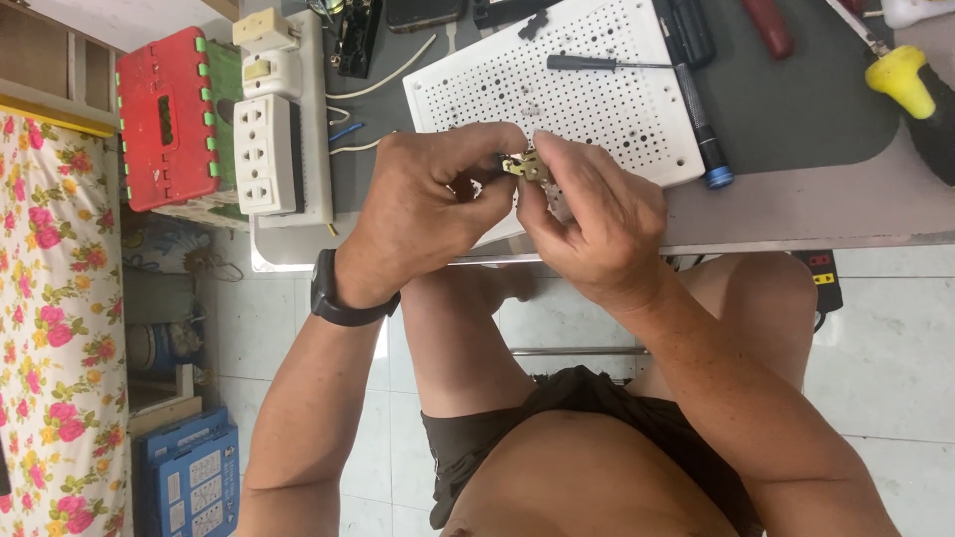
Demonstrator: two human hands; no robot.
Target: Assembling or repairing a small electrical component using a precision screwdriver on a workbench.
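Head view looks down on your two hands, which meet just over the near edge of the workbench [796, 214]. Most of the small brass-coloured part [527, 166] you hold is buried between your fingertips; only a bit of yellow metal and a dark stub on its left side show, so its full shape is hard to make out. What shows of it seems to run left to right, along the bench's near edge, though you cannot be sure of its long axis with so little exposed.

Your left hand [423, 204], with a black watch [333, 298] on its wrist, is curled tight, thumb and fingers pinching the part's left end. Your right hand [597, 219] is also closed round it, fingertips pressing on the right end from above; its lower fingers fold under and hide whatever lies beneath.

Behind your hands lies a white perforated board [597, 89], its near corner covered by your knuckles. A thin black screwdriver [597, 63] rests on the board toward its far edge, and a dark pen-like tool with a blue tip [701, 119] lies along its right edge. A white socket strip [267, 149] sits at the bench's left end, just beside a red plastic case [164, 119]. A yellow-capped tool [900, 80] at the far right corner is cut off by the frame.
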